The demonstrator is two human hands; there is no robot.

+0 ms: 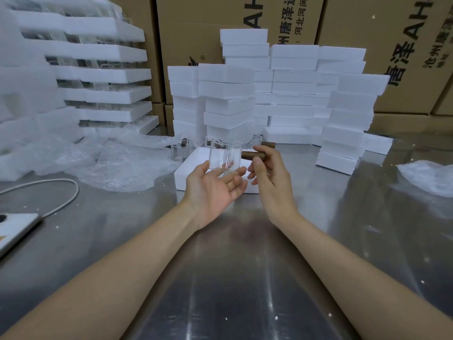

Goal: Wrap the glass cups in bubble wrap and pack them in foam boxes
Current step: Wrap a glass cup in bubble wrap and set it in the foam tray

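Before us, a steel table point(232, 266) crowded along its far side.

We see an open foam box point(182, 176) lying near the middle, glass cups point(180, 152) standing just behind it, bubble wrap point(117, 165) heaped to the left, a smaller clump point(429, 175) at the right edge, stacks of foam boxes point(294, 94) at the back, and a white cable point(61, 192) running to a flat white device point(14, 229) at near left.

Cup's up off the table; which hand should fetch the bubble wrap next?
Left, probably. The left hand is open under the glass cup and gripping nothing, and the bubble wrap lies on its side of the table. The right hand pinches the cup's wooden handle, so it is busy.
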